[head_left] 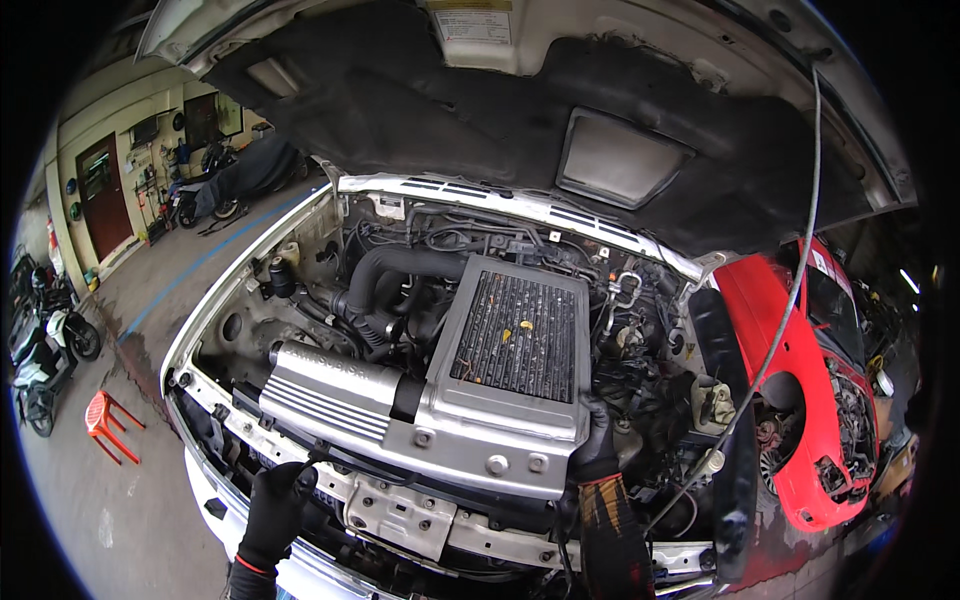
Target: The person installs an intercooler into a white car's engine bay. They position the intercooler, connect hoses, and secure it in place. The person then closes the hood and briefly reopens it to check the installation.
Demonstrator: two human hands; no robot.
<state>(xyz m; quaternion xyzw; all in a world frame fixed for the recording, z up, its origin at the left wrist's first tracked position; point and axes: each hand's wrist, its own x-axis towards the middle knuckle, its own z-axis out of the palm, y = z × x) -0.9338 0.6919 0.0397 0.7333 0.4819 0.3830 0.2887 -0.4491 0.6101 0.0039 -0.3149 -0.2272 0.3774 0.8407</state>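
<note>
Engine bay: before us, under the raised hood.
Intercooler: near the bay's middle; we see leaves on it.
Cover: left of the intercooler, with a hose behind it.
Our left hand: at the front crossmember, nearer us than the cover.
Our right hand: beside the intercooler's near right corner.
Prop rod: to our right, running up to the hood.
Stool: on the floor, left of the bay.
Motorbike: behind the stool, farther left.
Second car: right of the bay.
</note>
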